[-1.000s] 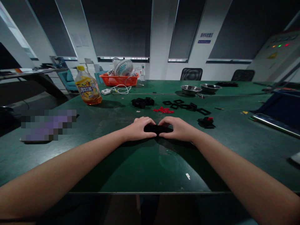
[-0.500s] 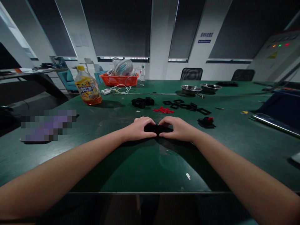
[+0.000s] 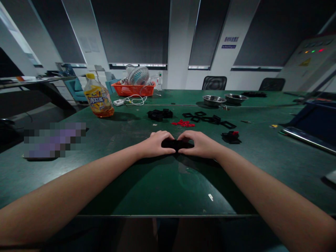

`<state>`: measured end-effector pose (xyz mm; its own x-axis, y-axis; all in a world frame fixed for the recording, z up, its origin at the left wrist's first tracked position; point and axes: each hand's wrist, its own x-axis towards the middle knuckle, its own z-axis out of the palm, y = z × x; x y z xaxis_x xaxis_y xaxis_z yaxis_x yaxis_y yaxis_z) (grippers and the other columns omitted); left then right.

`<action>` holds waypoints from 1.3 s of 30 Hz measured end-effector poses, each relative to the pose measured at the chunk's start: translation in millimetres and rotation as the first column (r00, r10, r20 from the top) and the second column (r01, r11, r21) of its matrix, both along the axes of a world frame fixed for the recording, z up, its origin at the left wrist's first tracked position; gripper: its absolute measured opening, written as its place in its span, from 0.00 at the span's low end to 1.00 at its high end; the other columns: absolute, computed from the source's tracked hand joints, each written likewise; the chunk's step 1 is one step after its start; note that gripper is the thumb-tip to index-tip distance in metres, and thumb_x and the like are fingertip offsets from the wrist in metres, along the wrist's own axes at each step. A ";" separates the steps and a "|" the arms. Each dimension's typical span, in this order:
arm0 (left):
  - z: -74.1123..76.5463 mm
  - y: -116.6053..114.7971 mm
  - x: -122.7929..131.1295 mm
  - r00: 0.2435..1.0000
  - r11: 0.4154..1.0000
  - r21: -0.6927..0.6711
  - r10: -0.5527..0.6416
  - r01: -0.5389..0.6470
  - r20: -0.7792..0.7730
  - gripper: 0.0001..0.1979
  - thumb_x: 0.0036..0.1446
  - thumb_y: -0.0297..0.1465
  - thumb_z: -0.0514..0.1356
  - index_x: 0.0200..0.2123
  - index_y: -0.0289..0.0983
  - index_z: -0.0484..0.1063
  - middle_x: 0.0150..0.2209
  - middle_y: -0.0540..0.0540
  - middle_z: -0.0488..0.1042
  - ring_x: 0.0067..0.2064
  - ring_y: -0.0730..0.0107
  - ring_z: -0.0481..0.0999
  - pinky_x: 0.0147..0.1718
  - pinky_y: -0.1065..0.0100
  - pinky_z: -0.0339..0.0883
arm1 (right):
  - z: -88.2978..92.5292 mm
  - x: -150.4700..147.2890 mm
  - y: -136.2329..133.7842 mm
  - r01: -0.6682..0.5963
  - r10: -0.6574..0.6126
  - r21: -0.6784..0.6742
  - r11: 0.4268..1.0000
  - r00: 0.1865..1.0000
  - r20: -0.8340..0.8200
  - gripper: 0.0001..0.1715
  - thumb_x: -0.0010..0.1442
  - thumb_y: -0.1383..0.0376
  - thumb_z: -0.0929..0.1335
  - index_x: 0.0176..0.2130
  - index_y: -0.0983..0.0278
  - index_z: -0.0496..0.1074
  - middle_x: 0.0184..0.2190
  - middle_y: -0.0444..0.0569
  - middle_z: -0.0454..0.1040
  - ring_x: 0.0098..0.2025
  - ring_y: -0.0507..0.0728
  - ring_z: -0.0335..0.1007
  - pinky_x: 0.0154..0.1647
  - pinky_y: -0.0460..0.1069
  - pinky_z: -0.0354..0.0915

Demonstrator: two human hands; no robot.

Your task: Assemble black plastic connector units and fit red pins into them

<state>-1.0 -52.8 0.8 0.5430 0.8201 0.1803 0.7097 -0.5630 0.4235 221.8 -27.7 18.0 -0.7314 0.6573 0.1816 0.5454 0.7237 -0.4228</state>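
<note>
Both my hands rest on the green table (image 3: 162,182), meeting at its middle. My left hand (image 3: 155,144) and my right hand (image 3: 201,144) have fingers curled round a small black part (image 3: 174,144) held between them. Most of that part is hidden by my fingers. Just beyond lie small red pieces (image 3: 183,123), a cluster of black blocks (image 3: 159,114) and several flat black frames (image 3: 207,118). A black part with a red piece on it (image 3: 231,136) sits to the right of my right hand.
An orange drink bottle (image 3: 98,98) stands at the far left. An orange basket (image 3: 133,90) with a small fan and a white cable is behind it. Two steel bowls (image 3: 214,100) sit far right of centre. A dark blue tray (image 3: 313,122) lies at the right edge.
</note>
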 end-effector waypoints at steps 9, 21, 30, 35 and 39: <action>0.0 0.3 0.6 1.000 1.000 -0.003 -0.009 0.009 0.003 0.21 0.55 0.43 0.61 0.48 0.36 0.68 0.51 0.40 0.71 0.54 0.53 0.68 0.54 0.53 0.58 | -3.4 1.2 1.8 -0.011 0.011 0.020 1.000 1.000 -0.004 0.18 0.52 0.61 0.72 0.43 0.65 0.72 0.41 0.52 0.75 0.42 0.58 0.72 0.45 0.52 0.67; -0.9 0.6 0.2 1.000 1.000 0.003 -0.009 0.009 0.008 0.20 0.55 0.43 0.61 0.47 0.37 0.68 0.50 0.41 0.72 0.53 0.53 0.69 0.54 0.52 0.58 | -3.0 0.7 2.0 -0.017 0.017 0.015 1.000 1.000 -0.010 0.19 0.52 0.61 0.72 0.43 0.66 0.72 0.41 0.53 0.75 0.42 0.58 0.72 0.45 0.53 0.67; -0.5 0.7 1.1 1.000 1.000 0.003 0.001 -0.001 0.008 0.20 0.55 0.42 0.62 0.47 0.37 0.68 0.50 0.41 0.72 0.53 0.54 0.69 0.53 0.53 0.59 | -3.1 1.7 1.9 -0.021 0.021 0.016 1.000 1.000 -0.014 0.18 0.53 0.61 0.72 0.43 0.66 0.72 0.41 0.53 0.75 0.42 0.58 0.72 0.45 0.53 0.68; -0.5 1.1 1.1 1.000 1.000 0.000 -0.001 0.001 0.009 0.20 0.55 0.42 0.62 0.47 0.37 0.69 0.50 0.41 0.72 0.53 0.54 0.69 0.53 0.53 0.59 | -3.7 1.6 1.9 -0.019 0.019 0.015 1.000 1.000 -0.022 0.19 0.52 0.61 0.72 0.43 0.66 0.72 0.41 0.52 0.75 0.42 0.58 0.72 0.45 0.52 0.67; -1.1 1.7 1.1 1.000 1.000 0.001 -0.001 0.001 0.013 0.21 0.54 0.43 0.62 0.47 0.37 0.69 0.50 0.41 0.72 0.53 0.53 0.69 0.53 0.53 0.59 | -4.3 1.4 2.6 -0.013 0.014 0.015 1.000 1.000 -0.014 0.18 0.52 0.61 0.72 0.43 0.65 0.72 0.41 0.52 0.75 0.42 0.58 0.72 0.45 0.52 0.67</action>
<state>0.1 -51.1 -0.3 0.5411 0.8196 0.1885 0.7039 -0.5640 0.4318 223.2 -25.0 13.8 -0.7374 0.6446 0.2015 0.5296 0.7371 -0.4198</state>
